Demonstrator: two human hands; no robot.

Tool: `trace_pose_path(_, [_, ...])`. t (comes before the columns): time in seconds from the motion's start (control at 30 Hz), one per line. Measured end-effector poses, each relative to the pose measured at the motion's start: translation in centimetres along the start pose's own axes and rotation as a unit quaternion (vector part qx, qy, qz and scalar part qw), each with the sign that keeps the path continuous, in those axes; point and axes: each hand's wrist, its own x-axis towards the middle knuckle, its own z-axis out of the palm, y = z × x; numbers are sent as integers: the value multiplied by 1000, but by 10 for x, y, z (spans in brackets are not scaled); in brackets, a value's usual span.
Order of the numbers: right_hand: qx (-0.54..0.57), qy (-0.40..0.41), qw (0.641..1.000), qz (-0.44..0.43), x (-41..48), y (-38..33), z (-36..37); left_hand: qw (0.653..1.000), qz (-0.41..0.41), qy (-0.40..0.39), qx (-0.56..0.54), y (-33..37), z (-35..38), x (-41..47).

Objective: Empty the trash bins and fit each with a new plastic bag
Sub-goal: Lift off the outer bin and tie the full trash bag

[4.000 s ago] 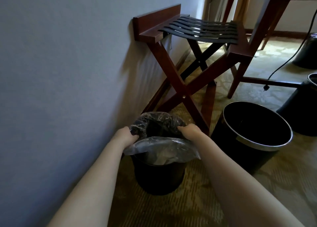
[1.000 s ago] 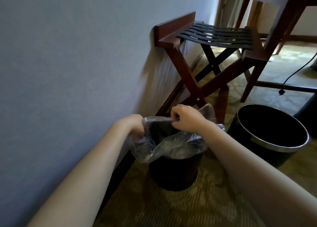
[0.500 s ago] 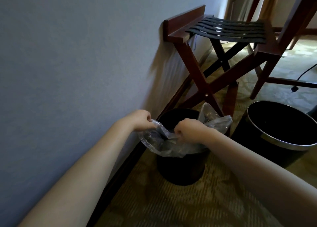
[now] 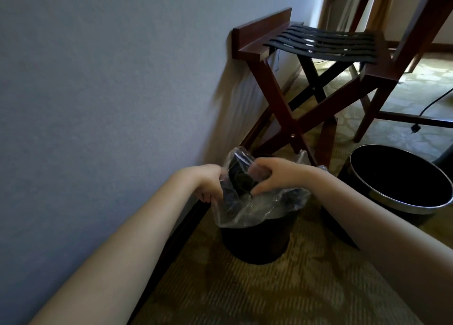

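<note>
2 hands, left hand (image 4: 208,185) and right hand (image 4: 277,175), grip 1 clear plastic bag (image 4: 257,207) over 1 small black bin (image 4: 255,241); 1 larger bin (image 4: 402,185) stands right. No legible writing.

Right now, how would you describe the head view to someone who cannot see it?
The left hand and right hand grip a clear plastic bag at the mouth of a small black trash bin on carpet by a wall. Behind stands a wooden luggage rack; a larger unlined bin sits at right.
</note>
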Motion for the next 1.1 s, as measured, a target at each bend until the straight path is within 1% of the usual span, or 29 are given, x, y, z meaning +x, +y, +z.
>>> trace_pose_path(0.07, [-67,-76,995,-4,-4,-7,8,995,27,87,39,-2,-6,-3])
trace_pose_path(0.13, [-174,-133,976,6,-6,-12,21,984,47,164,53,-6,-12,-4])
trace_pose_path(0.17, [-224,-151,963,11,-7,-13,28,978,51,195,47,-9,-14,-2])
trace_pose_path(0.2, [-266,-150,952,11,-9,-15,35,973,50,221,39,-10,-15,-1])
trace_pose_path(0.23, [-290,-125,949,6,-8,-15,43,969,48,240,29,-11,-16,0])
trace_pose_path(0.27, [-286,-82,955,-7,-7,-14,47,966,51,253,18,-10,-16,1])
trace_pose_path(0.33, [-200,32,978,-51,-4,-12,49,962,79,259,-37,-9,-16,4])
trace_pose_path(0.4, [-102,126,985,-63,0,-9,40,952,109,219,-186,-8,-17,1])
trace_pose_path(0.47, [-7,182,983,-28,3,-4,28,926,119,161,-319,-16,-17,1])
trace_pose_path(0.53, [73,205,976,7,1,-2,19,916,108,110,-370,-30,-13,6])
trace_pose_path(0.6, [95,214,972,13,-1,2,12,927,103,73,-355,-37,-8,12])
trace_pose_path(0.7, [73,207,975,-23,-5,-1,4,961,95,66,-252,-33,4,27])
trace_pose_path(0.77, [22,208,976,-57,-8,-5,-1,971,109,88,-195,-19,10,36])
trace_pose_path(0.8, [-11,209,975,-76,-10,-7,-5,970,123,96,-187,-11,12,41])
trace_pose_path(0.87, [-65,201,973,-94,-13,-10,-15,962,136,91,-220,2,15,52])
trace_pose_path(0.93, [-121,201,968,-90,-15,-10,-24,948,150,52,-275,14,18,60])
trace_pose_path(1.0, [-173,221,956,-85,-16,-9,-29,935,188,4,-300,32,24,57])
trace_pose_path(1.03, [-178,226,954,-84,-17,-10,-31,924,209,-17,-319,40,26,56])
trace_pose_path(1.07, [-168,226,956,-84,-18,-11,-31,906,213,-47,-363,47,30,56])
trace_pose_path(1.1, [-147,223,960,-85,-18,-12,-32,878,187,-91,-431,52,32,57])
